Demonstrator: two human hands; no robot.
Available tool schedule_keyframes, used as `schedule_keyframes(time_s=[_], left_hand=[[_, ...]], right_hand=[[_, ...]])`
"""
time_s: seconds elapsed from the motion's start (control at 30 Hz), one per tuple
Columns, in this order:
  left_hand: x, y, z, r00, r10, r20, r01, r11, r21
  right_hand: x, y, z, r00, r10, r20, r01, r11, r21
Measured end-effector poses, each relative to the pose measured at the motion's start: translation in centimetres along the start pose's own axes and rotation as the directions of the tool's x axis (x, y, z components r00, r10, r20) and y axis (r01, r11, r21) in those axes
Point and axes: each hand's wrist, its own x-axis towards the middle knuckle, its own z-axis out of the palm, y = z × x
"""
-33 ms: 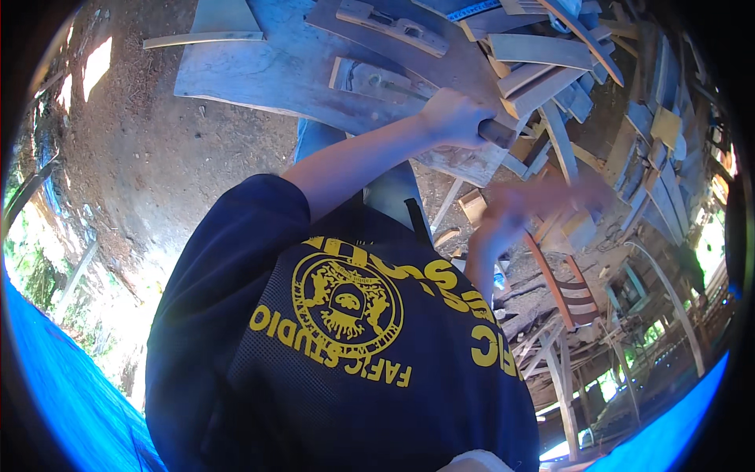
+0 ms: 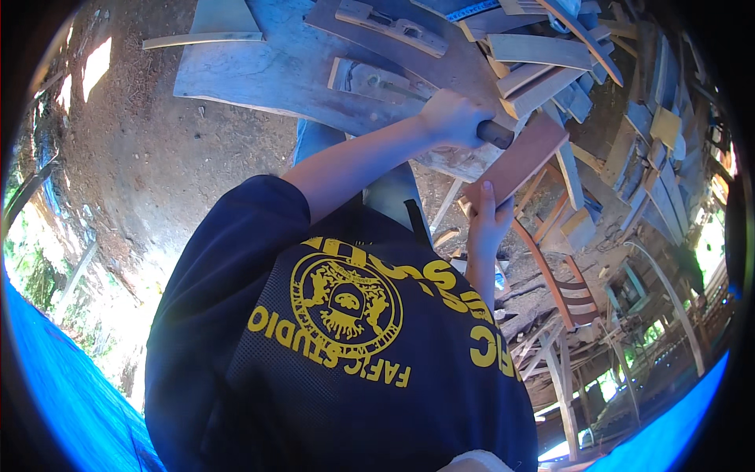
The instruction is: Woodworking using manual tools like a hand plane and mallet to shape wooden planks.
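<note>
My left hand (image 2: 452,116) is closed in a fist around the tool (image 2: 496,134), above the bench. The dark butt sticks out on the side toward the bench's right end; I judge the grip sits where it does so that this end stays uncovered. From the other side of the fist a thin shaft seems to run toward the short piece (image 2: 348,75) lying on the bench, though I cannot tell whether its tip touches.

My right hand (image 2: 491,216) grips the brown block (image 2: 521,160) by its near end, thumb laid along the face, the other fingers mostly hidden behind it. The block slants across the bench's right end, its upper part just beside the butt; contact I cannot make out. Holding it by 1 end probably leaves the rest free of my fingers.

Farther out, a dark board (image 2: 452,69) lies on the bench, with a slotted rail (image 2: 393,28) on it, likely laid flat so it sits steady. Toward the bench's left end, 1 curved strip (image 2: 203,38) pokes past the edge. Beyond the bench's right side are piled offcuts (image 2: 541,51), and nearer me, a red slatted frame (image 2: 578,303).
</note>
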Motion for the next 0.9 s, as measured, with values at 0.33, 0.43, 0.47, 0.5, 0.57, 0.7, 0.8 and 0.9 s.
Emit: schedule_keyframes(time_s=[0.33,0.43,0.47,0.5,0.57,0.7,0.8,0.9], left_hand=[[-0.2,-0.5,1.8,0.999,0.029,-0.036,-0.028,0.999,0.041],[-0.8,-0.8,2.4,0.998,0.056,-0.031,-0.052,0.994,0.095],[-0.7,-1.1,2.4,0.998,0.048,-0.037,-0.044,0.994,0.1],[-0.4,-1.0,2.3,0.995,0.063,-0.072,-0.058,0.996,0.071],[-0.4,-0.9,2.2,0.992,0.072,-0.105,-0.068,0.997,0.039],[-0.1,-0.9,2.3,0.992,0.051,-0.119,-0.048,0.999,0.026],[-0.2,-1.2,2.2,0.989,0.042,-0.14,-0.037,0.999,0.04],[-0.5,-0.9,2.3,0.99,0.06,-0.129,-0.056,0.998,0.031]], right_hand=[[0.6,-1.0,-2.2,0.937,-0.316,-0.148,0.267,0.922,-0.279],[-0.2,-2.9,-2.5,0.995,0.081,-0.062,-0.079,0.996,0.03],[0.5,-2.9,-3.5,0.996,0.079,-0.052,-0.077,0.997,0.027],[0.7,-3.5,-4.3,0.986,-0.005,-0.167,0.043,0.973,0.228],[0.0,-3.2,-4.3,0.926,-0.108,-0.361,0.262,0.872,0.413],[-1.4,-0.3,0.1,0.995,-0.095,0.043,0.105,0.916,-0.388],[-1.8,-2.2,-0.2,0.996,0.022,-0.085,-0.023,1.0,-0.015],[-0.9,-1.2,-4.0,0.975,-0.043,-0.219,0.132,0.902,0.411]])
